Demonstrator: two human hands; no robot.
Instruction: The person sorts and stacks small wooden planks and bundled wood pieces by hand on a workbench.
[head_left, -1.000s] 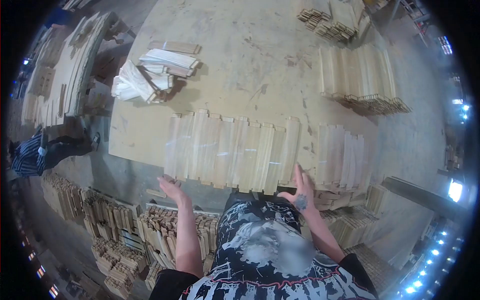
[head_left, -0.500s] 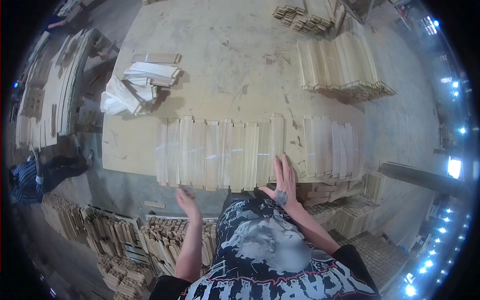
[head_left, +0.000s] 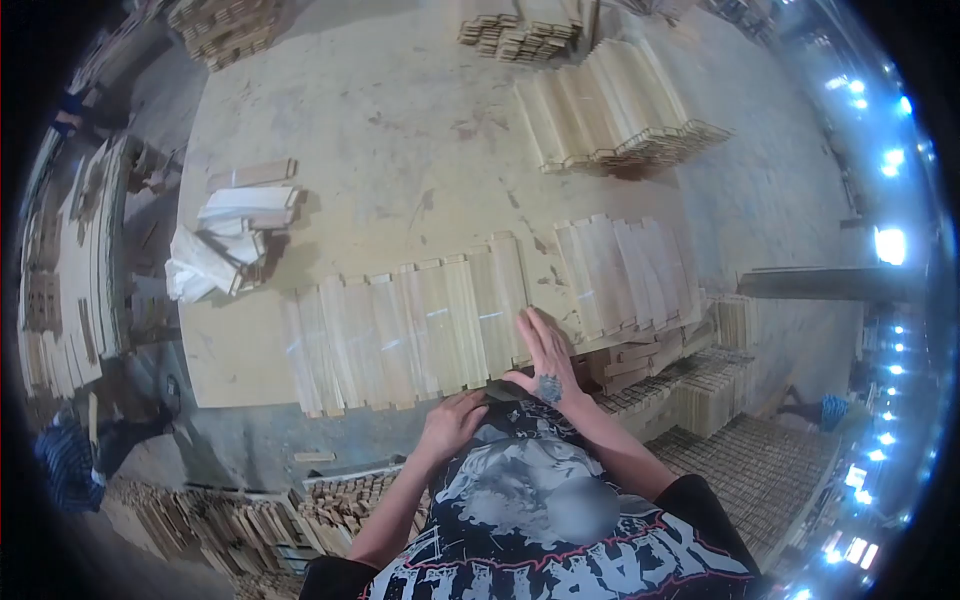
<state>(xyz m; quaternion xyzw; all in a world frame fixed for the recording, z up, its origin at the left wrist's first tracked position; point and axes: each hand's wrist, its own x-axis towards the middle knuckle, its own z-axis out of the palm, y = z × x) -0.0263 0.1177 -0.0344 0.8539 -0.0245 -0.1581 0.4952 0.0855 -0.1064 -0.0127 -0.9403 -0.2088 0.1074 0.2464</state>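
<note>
A row of pale wooden slats (head_left: 405, 325) lies side by side across the near part of the wooden table (head_left: 350, 130). My right hand (head_left: 545, 365) is flat at the right end of this row, fingers stretched forward along the last slat and thumb spread toward the near edge. There is a dark tattoo on its back. My left hand (head_left: 453, 427) rests at the near edge of the row, right of its middle, fingers together and loosely bent with nothing in them. Just beyond my right hand lies a shorter row of slats (head_left: 622, 275).
White-faced pieces (head_left: 225, 240) lie heaped on the table's left. Stacked slats (head_left: 610, 105) stand at the far right. Bundles of wood (head_left: 210, 525) fill the floor at the near left, with more stacks (head_left: 745, 470) at the near right. A person (head_left: 75, 455) bends at the left.
My left hand has moved right, from beside the row's near left to its near edge close to my right hand. The right hand keeps its place at the row's end. The view has turned.
</note>
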